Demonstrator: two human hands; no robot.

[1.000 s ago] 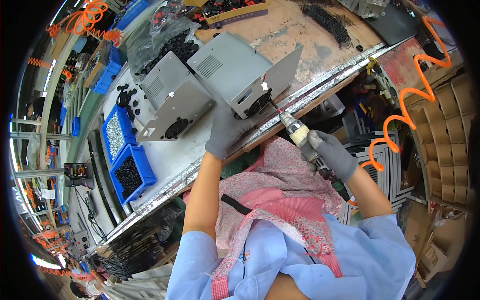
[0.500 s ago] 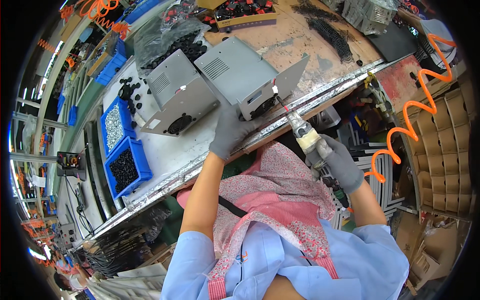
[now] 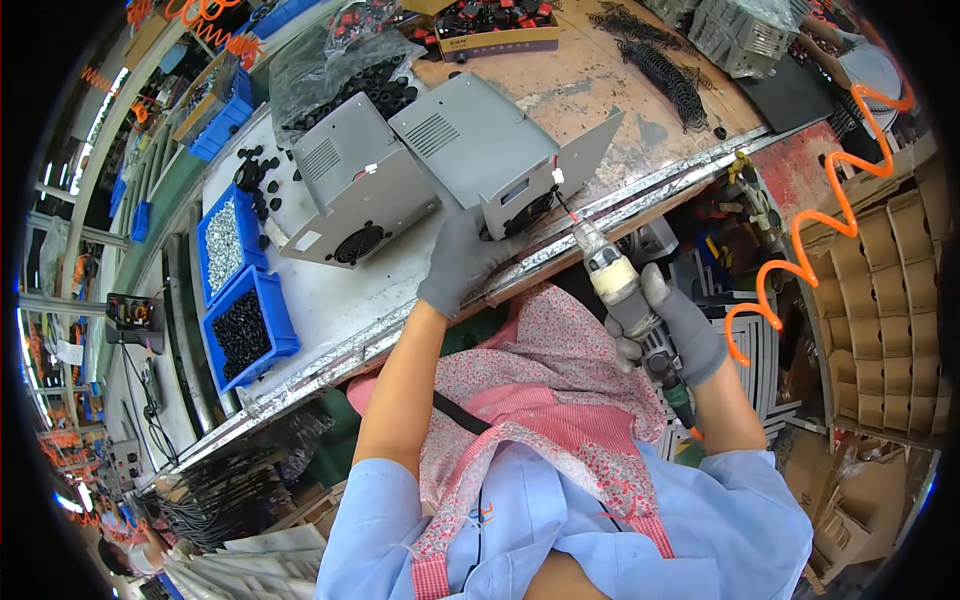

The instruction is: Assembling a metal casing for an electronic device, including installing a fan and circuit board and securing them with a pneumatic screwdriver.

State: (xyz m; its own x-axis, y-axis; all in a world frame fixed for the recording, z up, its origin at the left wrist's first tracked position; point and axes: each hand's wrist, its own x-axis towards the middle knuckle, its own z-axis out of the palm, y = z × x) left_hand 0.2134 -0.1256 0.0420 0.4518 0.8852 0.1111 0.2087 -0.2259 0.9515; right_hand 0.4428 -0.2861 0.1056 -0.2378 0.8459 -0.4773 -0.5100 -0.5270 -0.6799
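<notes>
Two grey sheet-metal casings stand side by side on the workbench, each with vent slots and a black fan. My gloved left hand (image 3: 463,262) grips the lower fan edge of the right casing (image 3: 470,130), its fingertips partly hidden there. The left casing (image 3: 350,175) is close beside that hand. In my gloved right hand (image 3: 668,320) is an air screwdriver (image 3: 612,275), its thumb lying along the tool body. The thin bit (image 3: 567,208) points up at the right casing's corner, beside the black fan (image 3: 530,212); whether it touches a screw is too small to tell.
Blue bins hold silver hardware (image 3: 224,245) and black screws (image 3: 243,335) at the left. Black caps (image 3: 385,92) lie behind the casings. An orange coiled hose (image 3: 800,245) hangs at the right, near a divided cardboard box (image 3: 890,310). A person (image 3: 868,65) is at the far right.
My right hand has shifted its hold on the screwdriver, its thumb now higher along the body. The left hand and both casings have stayed put. The orange hose has swung slightly.
</notes>
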